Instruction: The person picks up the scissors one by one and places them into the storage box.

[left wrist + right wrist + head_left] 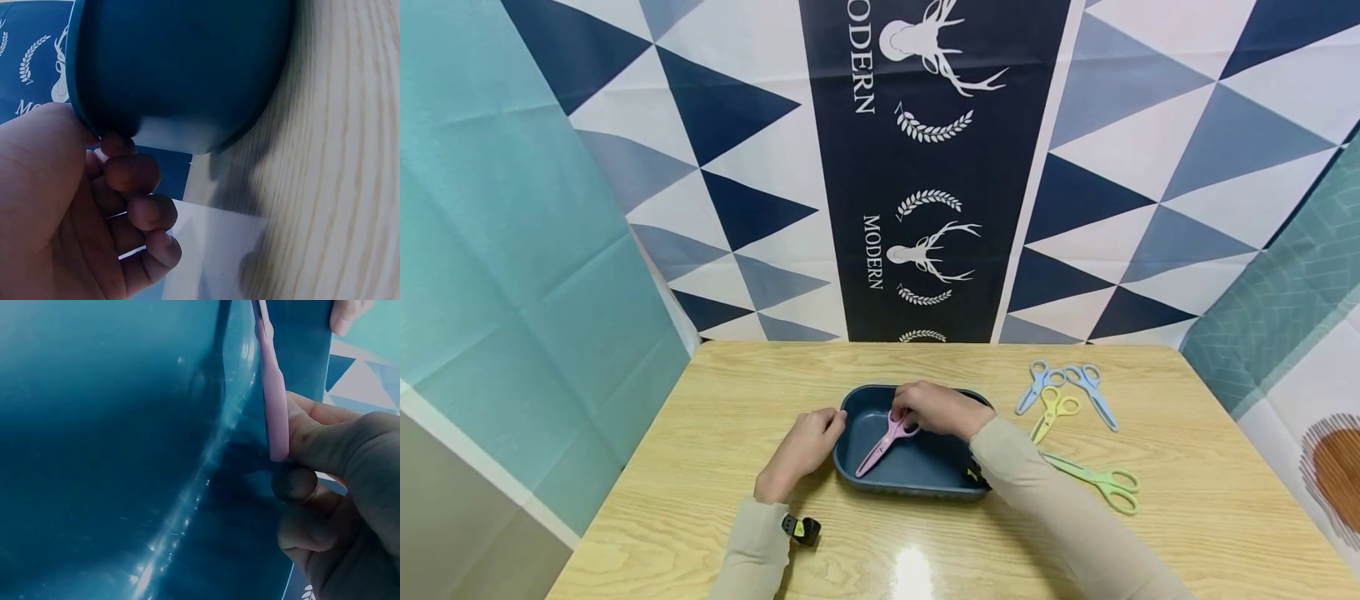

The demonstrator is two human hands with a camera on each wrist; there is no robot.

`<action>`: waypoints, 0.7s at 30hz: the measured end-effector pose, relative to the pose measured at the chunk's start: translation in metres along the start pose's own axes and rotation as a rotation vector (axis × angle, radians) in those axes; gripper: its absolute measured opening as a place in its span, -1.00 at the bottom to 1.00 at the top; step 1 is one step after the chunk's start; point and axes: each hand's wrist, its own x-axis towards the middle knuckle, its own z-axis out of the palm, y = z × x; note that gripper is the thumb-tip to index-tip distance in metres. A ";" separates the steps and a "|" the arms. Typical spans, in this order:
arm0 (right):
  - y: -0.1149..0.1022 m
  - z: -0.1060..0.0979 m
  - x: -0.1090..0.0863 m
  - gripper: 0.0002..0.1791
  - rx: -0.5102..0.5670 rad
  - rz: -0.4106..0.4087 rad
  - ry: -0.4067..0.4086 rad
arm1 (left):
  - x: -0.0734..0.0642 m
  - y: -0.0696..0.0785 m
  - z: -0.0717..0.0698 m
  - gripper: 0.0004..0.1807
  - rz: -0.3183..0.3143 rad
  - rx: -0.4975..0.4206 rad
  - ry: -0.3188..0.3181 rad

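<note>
A dark blue basin with rounded corners stands on the wooden table. My left hand grips its left rim, thumb and index finger pinching the edge while the other fingers curl below, as the left wrist view shows. Inside the basin, my right hand pinches a pair of pink scissors by a handle loop. Their blades point toward the basin's near left corner. Edge-on in the right wrist view, the pink handle sits between thumb and fingers, close to the basin's wall.
Right of the basin on the table lie light blue scissors, a second light blue pair, yellow scissors and green scissors. The right sleeve overlaps the green blades. A patterned cloth hangs behind the table.
</note>
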 end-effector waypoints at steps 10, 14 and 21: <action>-0.004 0.004 -0.001 -0.89 -0.012 0.030 -0.048 | 0.000 0.000 0.000 -0.54 0.017 -0.004 0.020; -0.004 0.007 -0.001 -0.88 -0.001 0.038 -0.062 | 0.000 0.001 -0.001 -0.54 0.018 -0.007 0.013; -0.004 0.011 0.000 -0.87 0.006 0.074 -0.090 | -0.001 0.002 -0.001 -0.54 0.018 -0.013 0.007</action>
